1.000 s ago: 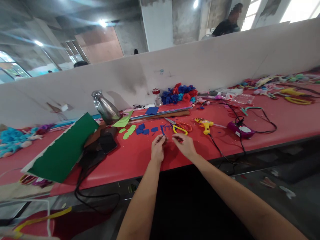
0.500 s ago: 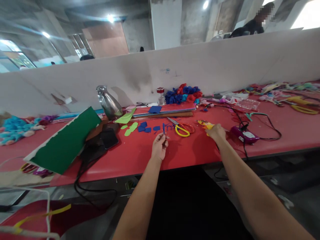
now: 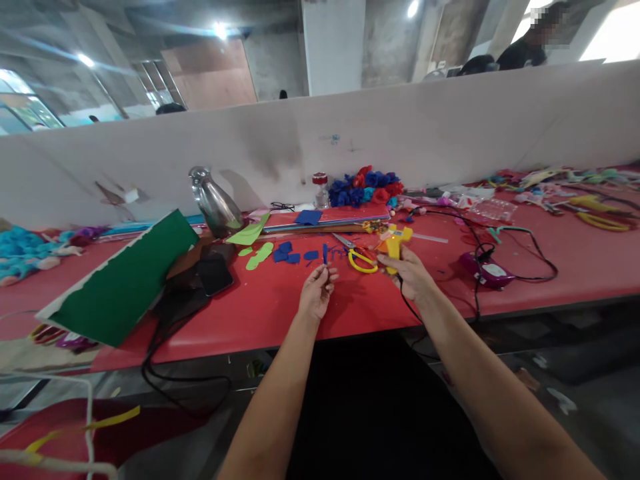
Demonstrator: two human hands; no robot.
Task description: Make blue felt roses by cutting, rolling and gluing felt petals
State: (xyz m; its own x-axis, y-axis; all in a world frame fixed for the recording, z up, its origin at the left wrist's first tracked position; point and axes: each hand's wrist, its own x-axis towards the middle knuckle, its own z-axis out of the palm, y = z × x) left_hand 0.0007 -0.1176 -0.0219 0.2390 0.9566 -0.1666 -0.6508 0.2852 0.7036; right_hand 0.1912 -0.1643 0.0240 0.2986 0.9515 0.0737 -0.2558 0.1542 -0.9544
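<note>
My left hand (image 3: 317, 291) pinches a narrow blue strip (image 3: 325, 253) that stands up from its fingertips over the red table (image 3: 240, 300). To its right, my right hand (image 3: 411, 270) is wrapped round a yellow glue gun (image 3: 393, 252), with a stick trailing to the right and a black cord below. Between the hands and slightly behind them lie scissors (image 3: 362, 260) with yellow handles. Several small blue pieces (image 3: 283, 252) and light green cutouts (image 3: 261, 255) lie flat left of my left hand.
A steel jug (image 3: 215, 203), a green board (image 3: 125, 283) and a black phone (image 3: 216, 273) are at the left. Behind stand a red-lidded jar (image 3: 321, 191) and crumpled flowers (image 3: 367, 188). A purple box (image 3: 486, 270) with cords sits right. Beyond the partition is a person (image 3: 530, 47).
My right hand has lifted the yellow glue gun and brought it left, closer to the scissors and my left hand. My left hand still holds the blue strip, nearly in place.
</note>
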